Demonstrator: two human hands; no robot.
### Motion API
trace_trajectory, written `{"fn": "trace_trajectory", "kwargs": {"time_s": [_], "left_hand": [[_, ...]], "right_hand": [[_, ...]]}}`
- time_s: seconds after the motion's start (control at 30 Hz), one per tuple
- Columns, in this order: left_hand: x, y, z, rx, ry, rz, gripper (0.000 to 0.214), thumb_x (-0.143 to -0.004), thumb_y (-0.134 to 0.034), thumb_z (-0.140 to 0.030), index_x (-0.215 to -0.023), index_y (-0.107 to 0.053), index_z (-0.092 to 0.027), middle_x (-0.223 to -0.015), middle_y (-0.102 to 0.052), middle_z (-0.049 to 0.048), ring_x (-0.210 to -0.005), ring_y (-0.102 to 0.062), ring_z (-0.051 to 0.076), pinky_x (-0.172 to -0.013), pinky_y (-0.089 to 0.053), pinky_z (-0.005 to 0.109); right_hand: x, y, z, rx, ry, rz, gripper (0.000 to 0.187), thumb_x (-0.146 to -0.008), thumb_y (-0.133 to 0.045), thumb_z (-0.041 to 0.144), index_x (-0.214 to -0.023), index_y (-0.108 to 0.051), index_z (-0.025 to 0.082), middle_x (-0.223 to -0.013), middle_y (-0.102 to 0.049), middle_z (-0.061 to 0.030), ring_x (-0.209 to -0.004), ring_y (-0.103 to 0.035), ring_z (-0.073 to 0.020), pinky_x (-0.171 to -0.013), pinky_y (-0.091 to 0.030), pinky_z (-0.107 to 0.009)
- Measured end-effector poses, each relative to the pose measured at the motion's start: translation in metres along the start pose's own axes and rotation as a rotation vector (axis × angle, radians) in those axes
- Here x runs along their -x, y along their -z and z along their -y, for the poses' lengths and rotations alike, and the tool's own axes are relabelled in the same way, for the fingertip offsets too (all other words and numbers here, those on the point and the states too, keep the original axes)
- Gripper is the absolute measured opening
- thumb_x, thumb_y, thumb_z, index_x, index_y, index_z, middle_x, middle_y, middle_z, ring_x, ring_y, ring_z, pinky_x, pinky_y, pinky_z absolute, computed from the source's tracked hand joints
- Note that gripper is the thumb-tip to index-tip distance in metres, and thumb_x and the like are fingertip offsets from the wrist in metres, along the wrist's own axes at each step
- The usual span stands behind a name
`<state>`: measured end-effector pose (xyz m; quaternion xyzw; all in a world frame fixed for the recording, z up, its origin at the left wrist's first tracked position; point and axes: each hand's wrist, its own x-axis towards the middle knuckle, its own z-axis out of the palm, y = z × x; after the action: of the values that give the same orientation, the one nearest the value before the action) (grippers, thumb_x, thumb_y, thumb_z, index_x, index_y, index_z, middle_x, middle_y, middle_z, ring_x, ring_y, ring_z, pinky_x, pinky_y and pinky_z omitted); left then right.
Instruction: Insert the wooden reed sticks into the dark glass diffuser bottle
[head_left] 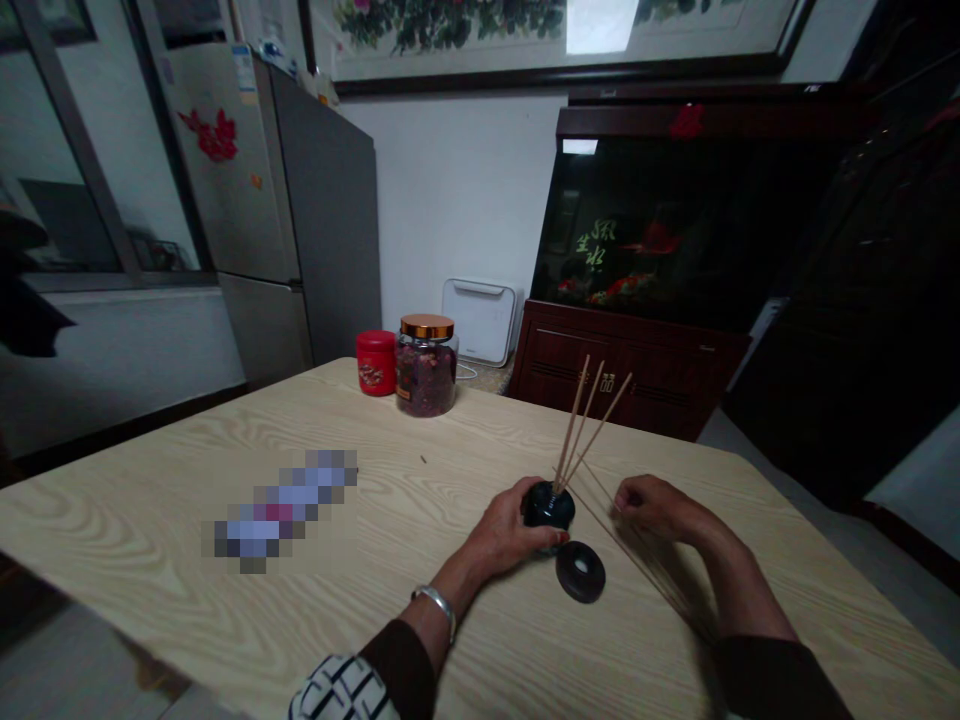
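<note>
Well, my left hand (501, 532) was closed in a narrow hold around a small dark round bottle (549, 506), which stood upright on the pale wood-grain table (150, 520). Three thin wooden sticks (583, 425) rose from its top, fanned apart and leaning away to the right. My right hand (660, 505) was just beside the bottle, curled narrow over a bunch of longer thin sticks (645, 575) that slanted down across the table. I could not tell whether it was pinching them or only touching them. In front of the bottle, a dark round disc with a pale centre (580, 572) lay flat on the wood, between my hands. A silver bangle (436, 608) circled my left wrist.

Toward the far edge of the table, a red tin (376, 362) stood beside a glass jar with a copper lid (426, 375), filled with dried reddish petals. Left of my hands, something on the table was too blurred to tell (277, 510). Beyond the table stood a refrigerator (277, 200) and a lit fish tank (675, 230) on a dark wooden cabinet (622, 370).
</note>
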<state>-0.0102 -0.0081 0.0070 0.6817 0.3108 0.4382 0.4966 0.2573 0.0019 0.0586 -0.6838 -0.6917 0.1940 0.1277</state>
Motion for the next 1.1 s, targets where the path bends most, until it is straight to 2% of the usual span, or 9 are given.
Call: {"fn": "trace_trajectory", "kwargs": {"time_s": [0.1,0.23,0.33,0.43,0.63,0.93,1.0,1.1], "left_hand": [[0.001,0.000,-0.001,0.011,0.001,0.001,0.060,-0.063,-0.082,-0.025,-0.119,-0.060,-0.016,-0.103,-0.067,0.0054,-0.094,-0.060,0.021,-0.086,-0.046,0.030],[0.002,0.000,-0.001,-0.004,-0.010,-0.007,0.061,-0.064,-0.082,-0.026,-0.119,-0.060,-0.016,-0.103,-0.067,0.0054,-0.094,-0.059,0.020,-0.086,-0.046,0.030],[0.001,0.000,0.001,0.004,-0.013,-0.007,0.061,-0.064,-0.083,-0.026,-0.120,-0.060,-0.016,-0.104,-0.067,0.0053,-0.096,-0.060,0.021,-0.086,-0.046,0.030],[0.000,0.000,0.003,0.024,-0.019,0.004,0.060,-0.065,-0.082,-0.026,-0.119,-0.059,-0.016,-0.106,-0.067,0.0061,-0.098,-0.060,0.021,-0.087,-0.046,0.030],[0.000,0.000,0.004,0.018,-0.010,-0.002,0.061,-0.064,-0.083,-0.025,-0.119,-0.059,-0.016,-0.104,-0.067,0.0059,-0.096,-0.060,0.021,-0.084,-0.046,0.030],[0.002,0.001,-0.003,-0.016,-0.013,-0.007,0.060,-0.064,-0.083,-0.027,-0.118,-0.060,-0.015,-0.102,-0.067,0.0049,-0.094,-0.059,0.020,-0.083,-0.045,0.028],[0.002,0.001,-0.003,-0.016,-0.015,-0.005,0.060,-0.064,-0.082,-0.027,-0.118,-0.060,-0.015,-0.102,-0.067,0.0052,-0.094,-0.059,0.020,-0.084,-0.045,0.029],[0.001,0.001,-0.003,-0.023,-0.020,-0.003,0.059,-0.065,-0.082,-0.026,-0.119,-0.060,-0.015,-0.103,-0.067,0.0053,-0.094,-0.059,0.020,-0.085,-0.045,0.029]], "right_hand": [[0.014,0.031,0.003,-0.333,0.069,-0.114,0.011,-0.073,-0.062,0.028,-0.075,-0.063,0.017,-0.067,-0.060,-0.0014,-0.060,-0.055,-0.0135,-0.055,-0.045,-0.025],[0.039,0.065,0.031,-0.913,0.170,-0.511,0.027,-0.066,-0.076,0.036,-0.083,-0.065,0.019,-0.076,-0.061,-0.0005,-0.064,-0.057,-0.0117,-0.056,-0.050,-0.023],[0.053,0.073,0.062,-1.158,0.266,-0.693,0.027,-0.062,-0.081,0.032,-0.081,-0.066,0.020,-0.079,-0.061,0.0001,-0.066,-0.059,-0.0106,-0.053,-0.050,-0.019],[0.055,0.065,0.085,-1.169,0.340,-0.750,0.022,-0.065,-0.080,0.028,-0.081,-0.067,0.021,-0.078,-0.061,0.0008,-0.065,-0.059,-0.0100,-0.052,-0.050,-0.019],[0.040,0.040,0.099,-0.977,0.404,-0.685,0.020,-0.074,-0.076,0.030,-0.086,-0.066,0.019,-0.077,-0.062,0.0003,-0.064,-0.058,-0.0106,-0.054,-0.052,-0.022],[0.028,0.023,0.102,-0.847,0.384,-0.583,0.025,-0.074,-0.074,0.038,-0.083,-0.061,0.018,-0.075,-0.062,-0.0004,-0.064,-0.059,-0.0126,-0.053,-0.052,-0.025],[0.026,0.019,0.101,-0.809,0.354,-0.502,0.027,-0.073,-0.073,0.040,-0.081,-0.059,0.018,-0.073,-0.062,-0.0004,-0.063,-0.059,-0.0132,-0.053,-0.052,-0.025],[0.027,0.015,0.100,-0.707,0.325,-0.298,0.028,-0.074,-0.071,0.042,-0.079,-0.058,0.018,-0.070,-0.061,-0.0006,-0.061,-0.059,-0.0142,-0.052,-0.051,-0.026]]}}
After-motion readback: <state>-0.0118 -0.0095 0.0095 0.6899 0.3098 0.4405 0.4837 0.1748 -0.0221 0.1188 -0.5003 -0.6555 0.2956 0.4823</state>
